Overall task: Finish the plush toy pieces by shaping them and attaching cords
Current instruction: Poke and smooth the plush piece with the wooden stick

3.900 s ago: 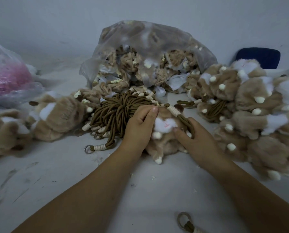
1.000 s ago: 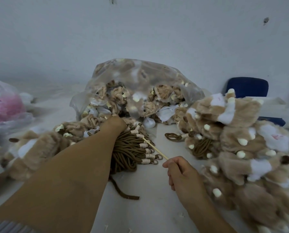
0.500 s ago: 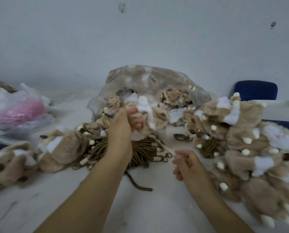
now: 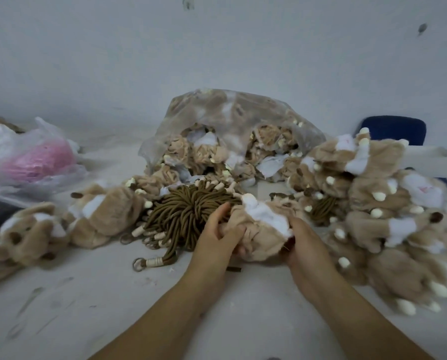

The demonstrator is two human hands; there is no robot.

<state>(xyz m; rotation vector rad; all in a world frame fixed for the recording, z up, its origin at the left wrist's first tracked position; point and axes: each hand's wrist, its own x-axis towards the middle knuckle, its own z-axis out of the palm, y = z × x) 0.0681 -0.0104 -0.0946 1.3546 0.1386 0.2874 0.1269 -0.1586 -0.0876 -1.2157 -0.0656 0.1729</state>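
A crumpled tan and white plush piece [image 4: 262, 229] lies on the white table in front of me. My left hand [image 4: 221, 236] grips its left end, and my right hand [image 4: 304, 241] grips its right end. Just behind my left hand sits a bundle of brown cords [image 4: 188, 211] with cream-wrapped ends and metal rings. One loose cord end with a ring [image 4: 149, 262] lies at the bundle's front. A clear plastic bag [image 4: 232, 120] of unshaped plush pieces stands at the back.
A heap of tan plush pieces with cream tips [image 4: 388, 211] fills the right side. More plush pieces [image 4: 69, 224] lie at the left. A bag with pink contents [image 4: 35, 159] sits far left. A blue chair back [image 4: 393, 129] shows behind the heap.
My left hand pulled a plush piece out of the bag and brought it down to the table. My right hand, which held a thin stick, has moved onto the piece's right end.
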